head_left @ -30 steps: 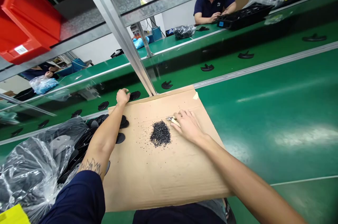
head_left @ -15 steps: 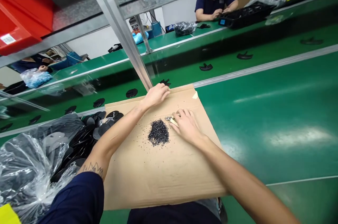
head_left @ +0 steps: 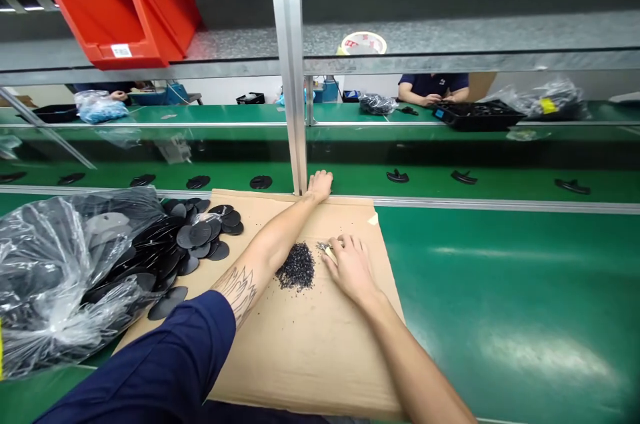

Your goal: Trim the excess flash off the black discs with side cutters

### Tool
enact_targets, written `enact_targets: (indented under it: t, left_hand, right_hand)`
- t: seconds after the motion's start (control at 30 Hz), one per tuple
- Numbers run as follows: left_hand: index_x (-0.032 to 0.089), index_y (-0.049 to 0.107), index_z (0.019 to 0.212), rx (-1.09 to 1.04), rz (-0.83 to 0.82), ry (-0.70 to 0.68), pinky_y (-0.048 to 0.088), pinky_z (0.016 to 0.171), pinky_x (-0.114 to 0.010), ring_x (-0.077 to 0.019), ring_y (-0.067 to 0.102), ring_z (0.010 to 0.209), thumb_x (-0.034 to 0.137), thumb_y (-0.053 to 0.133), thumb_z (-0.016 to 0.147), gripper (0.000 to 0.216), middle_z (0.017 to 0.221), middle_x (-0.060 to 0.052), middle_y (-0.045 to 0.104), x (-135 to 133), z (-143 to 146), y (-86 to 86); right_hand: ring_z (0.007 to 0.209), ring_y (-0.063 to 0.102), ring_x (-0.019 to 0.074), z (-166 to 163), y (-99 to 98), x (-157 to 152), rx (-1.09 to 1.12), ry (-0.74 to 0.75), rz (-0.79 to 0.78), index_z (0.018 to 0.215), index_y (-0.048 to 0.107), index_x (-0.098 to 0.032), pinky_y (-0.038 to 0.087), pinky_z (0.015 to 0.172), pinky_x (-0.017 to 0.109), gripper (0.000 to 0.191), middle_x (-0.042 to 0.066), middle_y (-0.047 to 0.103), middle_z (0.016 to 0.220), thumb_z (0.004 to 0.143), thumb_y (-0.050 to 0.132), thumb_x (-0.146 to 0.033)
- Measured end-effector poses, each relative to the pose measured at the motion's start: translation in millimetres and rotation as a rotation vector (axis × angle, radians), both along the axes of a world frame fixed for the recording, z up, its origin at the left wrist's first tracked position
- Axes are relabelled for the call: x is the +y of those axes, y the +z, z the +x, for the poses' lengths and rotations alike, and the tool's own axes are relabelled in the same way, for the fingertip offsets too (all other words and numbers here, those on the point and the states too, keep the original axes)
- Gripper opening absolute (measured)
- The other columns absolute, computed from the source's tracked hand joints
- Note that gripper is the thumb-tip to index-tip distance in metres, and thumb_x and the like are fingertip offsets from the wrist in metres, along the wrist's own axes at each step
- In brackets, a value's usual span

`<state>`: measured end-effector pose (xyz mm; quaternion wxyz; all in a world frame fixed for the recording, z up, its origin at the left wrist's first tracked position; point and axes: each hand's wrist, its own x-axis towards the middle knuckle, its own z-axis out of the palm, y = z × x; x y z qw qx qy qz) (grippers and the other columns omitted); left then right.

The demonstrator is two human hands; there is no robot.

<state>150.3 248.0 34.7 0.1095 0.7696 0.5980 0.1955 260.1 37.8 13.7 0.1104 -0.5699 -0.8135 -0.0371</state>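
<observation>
My left hand [head_left: 321, 184] reaches over the far edge of the cardboard sheet [head_left: 310, 357] onto the green belt. Its fingers curl downward, and whatever lies beneath them is hidden. My right hand [head_left: 352, 269] rests on the cardboard, closed around small nippers [head_left: 329, 252] with metal jaws and a pale handle. Just left of the nippers' jaws is a pile of tiny black pieces [head_left: 296, 267], partly covered by my left forearm. Flat black discs [head_left: 200, 233] lie loosely at the cardboard's left side, spilling from a clear plastic bag [head_left: 45, 277].
Curved black parts [head_left: 397, 176] and round black parts [head_left: 261, 182] lie along the belt [head_left: 350, 179]. A metal post [head_left: 293, 71] stands beside my left hand. Overhead, a shelf carries a red bin [head_left: 130, 11] and a tape roll [head_left: 364, 43]. People sit across the line.
The view has levelled out. My left hand has reached farther onto the belt, and the black part seen beside its fingers is now hidden. My right hand stays beside the pile with the nippers.
</observation>
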Motion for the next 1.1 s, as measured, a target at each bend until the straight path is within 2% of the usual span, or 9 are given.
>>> enact_targets:
  t: [0.13,0.23,0.37,0.47,0.57,0.73,0.83,0.97,1.1]
  left_hand:
    - [0.014,0.061,0.121,-0.078,0.107,-0.075,0.045,0.110,-0.044,-0.0280,0.057,0.126,0.010,0.051,0.098,0.025,0.133,-0.018,0.058,-12,-4,14.8]
    - [0.015,0.060,0.113,-0.194,0.179,-0.164,0.049,0.102,-0.037,-0.0229,0.063,0.111,0.009,0.051,0.096,0.021,0.124,-0.014,0.061,-25,-9,21.5]
    - [0.017,0.059,0.094,-0.599,0.271,-0.425,0.054,0.090,-0.035,-0.0179,0.064,0.091,0.009,0.056,0.089,0.010,0.101,-0.007,0.065,-64,-31,19.6]
    - [0.018,0.059,0.095,-0.750,0.219,-0.497,0.055,0.089,-0.035,-0.0176,0.065,0.093,0.018,0.058,0.091,0.004,0.099,-0.006,0.067,-113,-59,14.2]
    - [0.019,0.061,0.095,-0.759,0.192,-0.508,0.056,0.088,-0.035,-0.0179,0.067,0.092,0.023,0.060,0.092,0.005,0.097,-0.006,0.069,-163,-85,6.5]
    - [0.021,0.068,0.099,-0.548,0.158,-0.607,0.056,0.093,-0.037,-0.0204,0.069,0.099,0.024,0.055,0.096,0.013,0.100,-0.008,0.072,-206,-121,-3.3]
    - [0.021,0.069,0.110,-0.378,0.166,-0.459,0.054,0.097,-0.038,-0.0219,0.068,0.103,0.026,0.055,0.096,0.020,0.108,-0.010,0.072,-197,-155,-3.3]
    - [0.020,0.069,0.098,-0.085,0.182,0.178,0.047,0.108,-0.044,-0.0270,0.063,0.112,0.018,0.055,0.091,0.015,0.109,-0.011,0.071,-163,-214,-2.7]
    - [0.018,0.067,0.085,-0.055,0.135,0.282,0.048,0.103,-0.048,-0.0312,0.064,0.105,0.008,0.054,0.082,0.017,0.098,-0.014,0.073,-143,-253,-6.8]
  right_hand:
    - [0.104,0.055,0.0302,0,-2.2,2,0.019,0.025,0.007,0.111,0.068,-0.016,0.042,0.090,0.040,0.027,0.016,0.066,0.110,0.098,0.055,-0.036]
    - [0.108,0.055,0.0326,1,-7.5,7,0.099,0.060,0.004,0.111,0.069,-0.016,0.045,0.092,0.045,0.033,0.018,0.065,0.112,0.098,0.055,-0.042]
    - [0.121,0.056,0.0372,-3,-8.7,13,0.501,0.048,-0.020,0.134,0.059,-0.015,0.050,0.097,0.052,0.060,0.022,0.060,0.131,0.094,0.057,-0.059]
    - [0.117,0.064,0.0318,-9,-0.2,11,1.029,0.148,-0.253,0.141,0.053,-0.022,0.055,0.096,0.048,0.075,0.018,0.062,0.135,0.085,0.063,-0.071]
    - [0.087,0.072,0.0246,-17,8.8,5,1.398,0.261,-0.642,0.126,0.065,-0.023,0.060,0.079,0.041,0.067,0.012,0.074,0.112,0.085,0.057,-0.077]
    - [0.099,0.072,0.0257,-29,9.1,-2,1.499,0.127,-0.727,0.111,0.074,-0.022,0.059,0.088,0.039,0.056,0.008,0.078,0.107,0.075,0.079,-0.065]
    - [0.097,0.072,0.0247,-32,5.6,-1,1.497,0.055,-0.735,0.104,0.077,-0.021,0.060,0.086,0.038,0.057,0.008,0.079,0.104,0.068,0.084,-0.064]
    - [0.084,0.071,0.0225,-33,4.2,1,1.512,-0.015,-0.700,0.094,0.079,-0.019,0.060,0.079,0.037,0.058,0.007,0.079,0.093,0.063,0.085,-0.067]
    - [0.079,0.070,0.0201,-33,2.4,1,1.530,-0.037,-0.698,0.091,0.079,-0.018,0.059,0.074,0.034,0.055,0.006,0.078,0.089,0.067,0.083,-0.067]
